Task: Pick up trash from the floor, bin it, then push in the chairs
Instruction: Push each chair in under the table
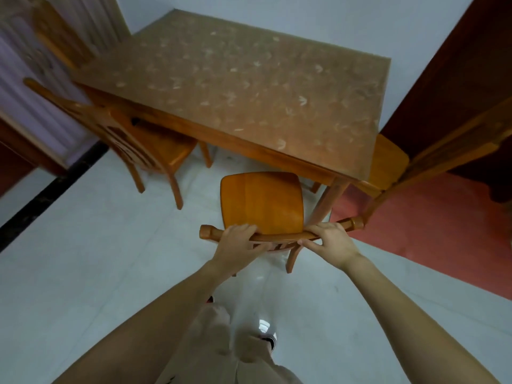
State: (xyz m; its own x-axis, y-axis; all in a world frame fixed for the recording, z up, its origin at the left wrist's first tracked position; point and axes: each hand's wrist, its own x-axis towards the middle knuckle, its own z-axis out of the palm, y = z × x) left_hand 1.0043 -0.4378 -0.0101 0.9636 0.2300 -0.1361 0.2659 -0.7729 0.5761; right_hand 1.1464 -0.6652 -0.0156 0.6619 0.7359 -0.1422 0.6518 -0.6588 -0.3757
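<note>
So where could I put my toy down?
The table top shows nothing on it, so anywhere there. The pale floor left of the held chair is bare too. It is crowded near the table corner, where chair legs and both hands meet.

Both bare arms were extended forward and slightly inward from the lower edge of the view, the forearms converging toward the centre. The left hand was closed over the top rail of a chair back, fingers curled across the front of the rail and the thumb kept underneath. The right hand was set on the same rail just beside it, fingers wrapped over the top and the thumb stretched along the near side. Both wrists were held nearly straight. Light trousers and one shoe were seen below.
</note>
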